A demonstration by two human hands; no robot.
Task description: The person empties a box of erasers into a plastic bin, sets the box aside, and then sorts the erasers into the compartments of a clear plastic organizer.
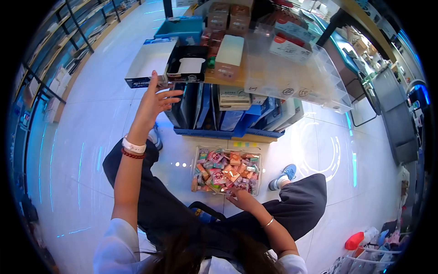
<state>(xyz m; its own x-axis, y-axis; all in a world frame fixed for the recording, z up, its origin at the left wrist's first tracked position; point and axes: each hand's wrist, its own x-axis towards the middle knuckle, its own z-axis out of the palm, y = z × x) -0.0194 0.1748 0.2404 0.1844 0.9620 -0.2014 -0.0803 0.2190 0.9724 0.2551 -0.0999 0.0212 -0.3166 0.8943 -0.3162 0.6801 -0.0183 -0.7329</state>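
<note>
My left hand is raised with fingers spread and nothing in it. Its fingertips overlap the front of a shallow white open-topped box on the shelf edge. Beside that box stands a black box with a white flap. On the floor between my feet sits a clear plastic bin heaped with small pink, orange and green packets. My right hand is at the bin's near rim, its fingers loosely apart over the edge, with no packet showing in them.
A teal bin, brown cartons and a clear divided tray stand on the shelf. Below it, blue folders fill a blue crate. A black chair is at right; shelving lines the left.
</note>
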